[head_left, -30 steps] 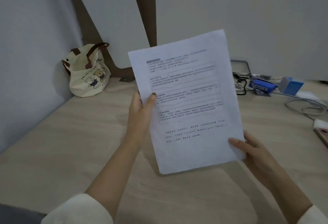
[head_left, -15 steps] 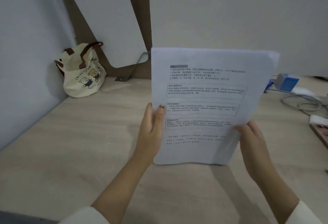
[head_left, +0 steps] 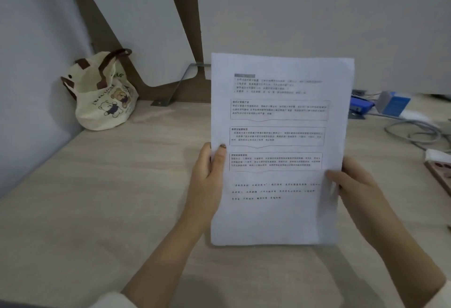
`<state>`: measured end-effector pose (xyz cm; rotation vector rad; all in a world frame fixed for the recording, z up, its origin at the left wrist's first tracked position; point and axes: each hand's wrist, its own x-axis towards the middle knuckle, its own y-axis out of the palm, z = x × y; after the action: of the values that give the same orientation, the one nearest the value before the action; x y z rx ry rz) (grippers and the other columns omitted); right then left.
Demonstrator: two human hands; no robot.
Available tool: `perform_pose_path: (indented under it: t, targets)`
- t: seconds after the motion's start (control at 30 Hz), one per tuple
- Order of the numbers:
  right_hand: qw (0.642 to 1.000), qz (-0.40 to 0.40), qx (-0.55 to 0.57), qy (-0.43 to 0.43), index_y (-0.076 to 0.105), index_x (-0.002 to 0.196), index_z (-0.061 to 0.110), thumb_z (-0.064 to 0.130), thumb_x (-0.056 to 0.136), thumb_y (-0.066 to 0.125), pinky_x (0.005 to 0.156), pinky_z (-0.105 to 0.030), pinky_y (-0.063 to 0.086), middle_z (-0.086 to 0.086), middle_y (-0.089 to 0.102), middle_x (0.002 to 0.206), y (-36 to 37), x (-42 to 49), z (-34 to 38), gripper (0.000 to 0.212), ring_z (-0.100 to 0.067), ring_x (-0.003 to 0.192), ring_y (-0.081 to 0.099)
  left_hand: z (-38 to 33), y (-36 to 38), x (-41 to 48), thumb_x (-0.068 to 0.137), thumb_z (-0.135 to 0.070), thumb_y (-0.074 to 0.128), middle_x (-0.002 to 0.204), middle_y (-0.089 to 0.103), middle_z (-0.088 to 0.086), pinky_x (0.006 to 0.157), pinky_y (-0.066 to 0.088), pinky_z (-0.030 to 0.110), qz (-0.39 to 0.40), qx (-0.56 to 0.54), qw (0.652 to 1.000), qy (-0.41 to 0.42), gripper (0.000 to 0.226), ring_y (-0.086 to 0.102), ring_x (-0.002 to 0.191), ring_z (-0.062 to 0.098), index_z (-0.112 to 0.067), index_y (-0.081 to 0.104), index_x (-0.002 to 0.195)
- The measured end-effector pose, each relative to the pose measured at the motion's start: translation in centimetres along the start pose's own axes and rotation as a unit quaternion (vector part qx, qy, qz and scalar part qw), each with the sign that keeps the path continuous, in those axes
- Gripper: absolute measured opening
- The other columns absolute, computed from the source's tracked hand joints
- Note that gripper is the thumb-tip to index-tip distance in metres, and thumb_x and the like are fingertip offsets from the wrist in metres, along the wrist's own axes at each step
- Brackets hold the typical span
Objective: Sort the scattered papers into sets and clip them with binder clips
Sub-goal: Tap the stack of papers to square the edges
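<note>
Left hand [head_left: 207, 181] grips papers [head_left: 278, 151] at left edge, right hand [head_left: 353, 188] at right edge; I see them upright above desk [head_left: 97, 198].

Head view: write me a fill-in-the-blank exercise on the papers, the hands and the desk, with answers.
1. The printed papers are held by ____ hands.
2. The left hand has its ____ lying over the front of the page.
3. The cream tote bag printed with ____ sits in the desk's far left corner.
4. The right hand grips the papers' ____ edge.

Answers: both; thumb; bears; right
</note>
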<state>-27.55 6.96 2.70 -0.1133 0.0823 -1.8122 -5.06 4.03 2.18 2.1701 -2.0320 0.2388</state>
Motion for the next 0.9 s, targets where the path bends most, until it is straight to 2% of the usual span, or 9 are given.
perform_pose_path:
  t: [0.1,0.2,0.27,0.37,0.43,0.57,0.73,0.8,0.9]
  targets:
    - [0.997,0.027,-0.029,0.066,0.065,0.101,0.02,0.002,0.089,0.048,0.078,-0.035,0.051,0.003,0.074,0.094,-1.7,0.0,-0.2,0.027,-0.019,0.086,0.069,1.5,0.3,0.6,0.095,-0.033,0.047,0.101,0.072,0.004,0.089,0.053,0.044,0.034,0.03,0.996,-0.073,0.025,0.068,0.095,0.021,-0.014,0.062,0.101]
    - [0.991,0.017,-0.061,0.122,0.065,0.102,0.011,0.004,0.088,0.052,0.068,-0.035,0.053,-0.006,0.074,0.09,-3.1,-0.3,-1.5,0.021,-0.025,0.077,0.07,3.3,1.3,0.6,0.083,-0.051,0.049,0.098,0.072,-0.001,0.089,0.051,0.053,0.07,0.102,0.983,-0.135,0.034,0.069,0.092,0.023,-0.025,0.063,0.098]
    - [0.985,-0.008,-0.074,0.153,0.065,0.101,0.01,0.004,0.088,0.053,0.063,-0.036,0.053,-0.01,0.072,0.091,-3.8,-0.6,-2.7,0.019,-0.028,0.076,0.069,4.6,2.4,0.4,0.074,-0.057,0.047,0.094,0.07,0.003,0.086,0.051,0.056,0.079,0.138,0.973,-0.167,0.04,0.068,0.089,0.027,-0.022,0.058,0.09]
    - [0.978,-0.044,-0.119,0.166,0.066,0.101,0.013,0.005,0.088,0.052,0.068,-0.035,0.052,-0.006,0.072,0.09,-4.9,-0.9,-4.6,0.021,-0.025,0.077,0.068,6.1,4.5,0.1,0.079,-0.046,0.051,0.093,0.068,-0.003,0.085,0.052,0.053,0.093,0.16,0.965,-0.186,0.018,0.067,0.087,0.02,-0.029,0.049,0.086]
    - [0.973,-0.068,-0.157,0.156,0.066,0.102,0.016,0.005,0.088,0.05,0.066,-0.029,0.048,-0.002,0.071,0.092,-5.9,-1.2,-5.4,0.023,-0.016,0.078,0.065,6.7,6.2,-0.2,0.085,-0.039,0.052,0.1,0.066,-0.009,0.086,0.052,0.047,0.112,0.182,0.96,-0.181,0.01,0.066,0.089,0.013,-0.033,0.045,0.088]
    - [0.959,-0.107,-0.228,0.133,0.063,0.113,0.016,0.008,0.089,0.048,0.061,-0.017,0.038,0.0,0.066,0.098,-8.0,-1.4,-6.5,0.029,-0.007,0.079,0.058,7.5,9.0,-0.4,0.091,-0.034,0.048,0.115,0.061,-0.011,0.078,0.048,0.033,0.135,0.219,0.953,-0.158,0.021,0.061,0.093,0.01,-0.031,0.042,0.111]
    - [0.943,-0.149,-0.28,0.103,0.059,0.118,0.016,0.014,0.091,0.05,0.069,-0.021,0.037,0.004,0.06,0.099,-10.8,-2.2,-8.0,0.029,-0.01,0.084,0.054,8.2,12.1,-1.0,0.093,-0.034,0.045,0.118,0.062,-0.011,0.07,0.042,0.029,0.158,0.255,0.944,-0.137,0.033,0.062,0.092,0.012,-0.025,0.041,0.124]
    - [0.917,-0.199,-0.341,0.05,0.06,0.116,0.015,0.016,0.09,0.053,0.077,-0.023,0.037,-0.006,0.058,0.108,-12.0,-2.5,-8.8,0.027,-0.014,0.09,0.053,8.4,12.8,-1.1,0.093,-0.035,0.046,0.117,0.063,-0.012,0.071,0.042,0.029,0.159,0.279,0.938,-0.128,0.034,0.062,0.094,0.014,-0.025,0.042,0.125]
    - [0.825,-0.301,-0.478,-0.006,0.059,0.118,0.013,0.023,0.087,0.057,0.097,-0.043,0.03,-0.019,0.049,0.127,-14.8,-2.4,-9.9,0.032,-0.036,0.117,0.042,8.6,13.1,-1.1,0.093,-0.036,0.046,0.115,0.065,-0.012,0.072,0.045,0.031,0.159,0.3,0.934,-0.115,0.033,0.063,0.094,0.014,-0.025,0.044,0.125]
